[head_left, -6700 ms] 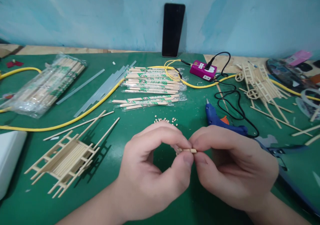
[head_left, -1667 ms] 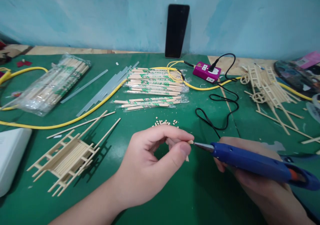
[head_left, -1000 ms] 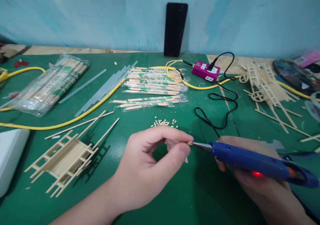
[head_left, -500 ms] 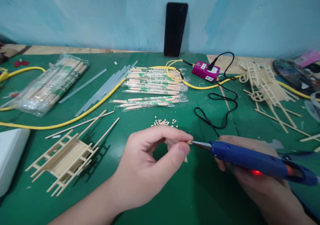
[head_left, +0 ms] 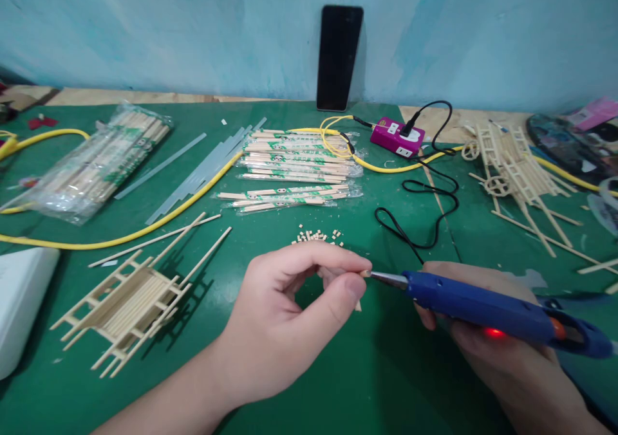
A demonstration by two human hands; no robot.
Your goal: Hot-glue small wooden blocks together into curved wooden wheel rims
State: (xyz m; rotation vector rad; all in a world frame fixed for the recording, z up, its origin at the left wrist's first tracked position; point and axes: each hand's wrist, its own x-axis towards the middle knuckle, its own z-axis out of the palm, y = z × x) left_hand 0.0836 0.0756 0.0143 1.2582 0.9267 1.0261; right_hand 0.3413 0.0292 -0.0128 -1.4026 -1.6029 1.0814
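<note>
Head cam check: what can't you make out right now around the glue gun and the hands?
Head view:
- Wooden piece: its middle is hidden by the left hand.
- Glue gun: tip too small to show any glue on the piece.
- Glue gun's grip: hidden by the right hand.
- Wooden bits: too small to count.

Glossy blue plastic is seen on the glue gun point(head_left: 476, 311), smooth metal on its nozzle point(head_left: 389, 280).

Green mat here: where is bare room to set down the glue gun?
Bare green mat lies between your left hand and right hand, and beside the wooden ladder frame. The far side is crowded: chopstick packs, yellow cable.
</note>
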